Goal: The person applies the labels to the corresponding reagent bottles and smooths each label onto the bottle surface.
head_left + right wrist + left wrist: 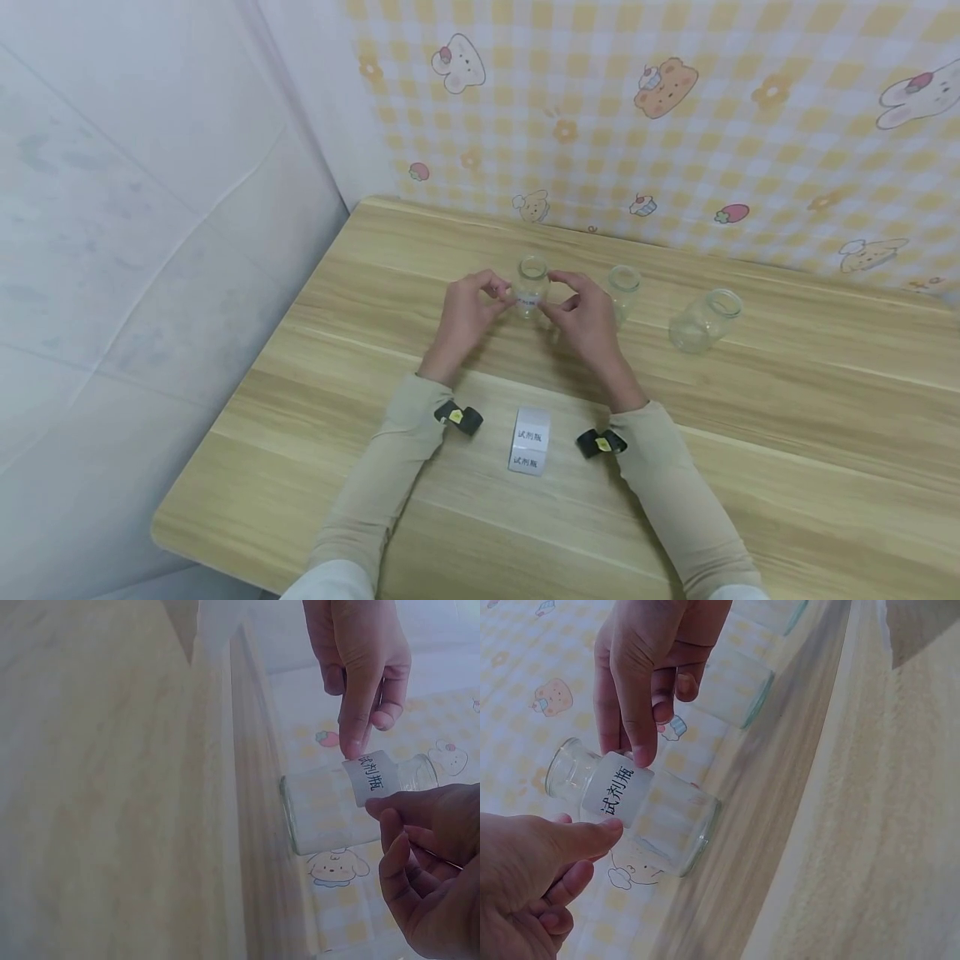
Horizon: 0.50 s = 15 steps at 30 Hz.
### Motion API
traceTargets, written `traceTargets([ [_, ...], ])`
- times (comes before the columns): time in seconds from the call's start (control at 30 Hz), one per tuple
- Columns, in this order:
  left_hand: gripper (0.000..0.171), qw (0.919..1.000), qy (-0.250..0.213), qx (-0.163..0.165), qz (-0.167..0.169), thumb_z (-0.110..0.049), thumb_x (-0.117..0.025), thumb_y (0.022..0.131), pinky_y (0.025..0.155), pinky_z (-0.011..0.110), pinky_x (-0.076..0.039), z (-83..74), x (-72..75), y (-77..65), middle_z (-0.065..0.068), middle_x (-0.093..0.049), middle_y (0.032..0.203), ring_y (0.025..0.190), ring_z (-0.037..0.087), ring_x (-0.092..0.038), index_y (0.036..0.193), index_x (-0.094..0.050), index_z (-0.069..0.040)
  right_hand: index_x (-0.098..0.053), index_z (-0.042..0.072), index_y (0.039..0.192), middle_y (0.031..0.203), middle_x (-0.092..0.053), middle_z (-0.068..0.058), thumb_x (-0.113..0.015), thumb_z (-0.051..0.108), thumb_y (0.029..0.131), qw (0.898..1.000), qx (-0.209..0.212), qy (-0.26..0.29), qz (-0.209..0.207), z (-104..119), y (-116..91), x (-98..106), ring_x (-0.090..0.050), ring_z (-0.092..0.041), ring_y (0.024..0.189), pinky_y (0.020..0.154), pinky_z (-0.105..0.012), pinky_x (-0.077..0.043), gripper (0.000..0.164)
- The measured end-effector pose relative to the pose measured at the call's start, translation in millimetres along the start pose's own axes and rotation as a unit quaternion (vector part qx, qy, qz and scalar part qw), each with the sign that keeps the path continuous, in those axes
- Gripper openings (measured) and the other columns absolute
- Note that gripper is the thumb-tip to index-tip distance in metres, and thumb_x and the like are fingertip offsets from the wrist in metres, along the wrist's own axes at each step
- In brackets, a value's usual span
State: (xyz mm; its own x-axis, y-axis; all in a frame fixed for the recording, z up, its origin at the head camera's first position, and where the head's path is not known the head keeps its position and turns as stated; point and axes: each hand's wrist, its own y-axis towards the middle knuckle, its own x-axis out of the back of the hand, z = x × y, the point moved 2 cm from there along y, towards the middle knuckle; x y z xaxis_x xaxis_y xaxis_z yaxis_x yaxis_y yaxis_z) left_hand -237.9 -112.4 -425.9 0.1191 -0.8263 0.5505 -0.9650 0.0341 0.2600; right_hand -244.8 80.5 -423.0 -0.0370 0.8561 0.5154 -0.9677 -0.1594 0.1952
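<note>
Toward the back of the wooden table (360, 250), a clear glass bottle (532, 283) stands upright between the two hands. On its front, below the narrow neck, lies a white label (619, 791) printed with three dark characters. The left hand (467, 312) grasps one end of this label, with the thumb on the paper and the other fingers bent. The right hand (588, 312) grasps the opposite end in a similar way; its thumb is on the paper and its index finger reaches higher, near the neck of the bottle. How firmly the fingertips squeeze, and whether the paper is already stuck at its middle, I cannot tell.

In my judgement, the step in hand is the placing of the label on the glass. It seems to be a moment of fine adjustment, because both ends are under the fingers. The next move probably calls for laying the paper level, then pressing it from the middle outward to both ends, so that it follows the curve without a fold. If one end is pulled more than the other, the label may go crooked.

Nearer to the person, a strip of labels (529, 442) lies on the table with two printed pieces visible. Just beside the right hand is a second bottle (622, 292), partly hidden, and farther right a third bottle (703, 321); on these two I see no label.
</note>
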Motion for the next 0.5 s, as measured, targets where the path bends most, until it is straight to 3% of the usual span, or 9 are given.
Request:
traceTargets([
  [0.23, 0.019, 1.0000, 0.002, 0.006, -0.001, -0.007, -0.082, 0.088, 0.096, 0.040, -0.053, -0.6, 0.4, -0.3, 0.010, -0.078, 0.107, 0.101, 0.027, -0.072, 0.079, -0.066, -0.007, -0.068, 0.000, 0.129, 0.125, -0.068, -0.021, -0.080, 0.002, 0.088, 1.000, 0.001, 0.003, -0.004, 0.3, 0.0, 0.3, -0.065, -0.019, 0.068, 0.052, -0.018, -0.047, 0.043],
  [0.5, 0.026, 0.9999, 0.012, 0.002, 0.005, -0.017, -0.089, 0.082, 0.104, 0.045, -0.048, -5.2, 0.0, -2.4, 0.009, -0.078, 0.104, 0.102, 0.027, -0.070, 0.077, -0.064, -0.009, -0.065, 0.001, 0.133, 0.125, -0.067, -0.019, -0.084, 0.012, 0.088, 1.000, -0.003, -0.007, 0.005, 2.5, -1.1, -0.1, -0.065, -0.024, 0.073, 0.055, -0.019, -0.047, 0.050],
])
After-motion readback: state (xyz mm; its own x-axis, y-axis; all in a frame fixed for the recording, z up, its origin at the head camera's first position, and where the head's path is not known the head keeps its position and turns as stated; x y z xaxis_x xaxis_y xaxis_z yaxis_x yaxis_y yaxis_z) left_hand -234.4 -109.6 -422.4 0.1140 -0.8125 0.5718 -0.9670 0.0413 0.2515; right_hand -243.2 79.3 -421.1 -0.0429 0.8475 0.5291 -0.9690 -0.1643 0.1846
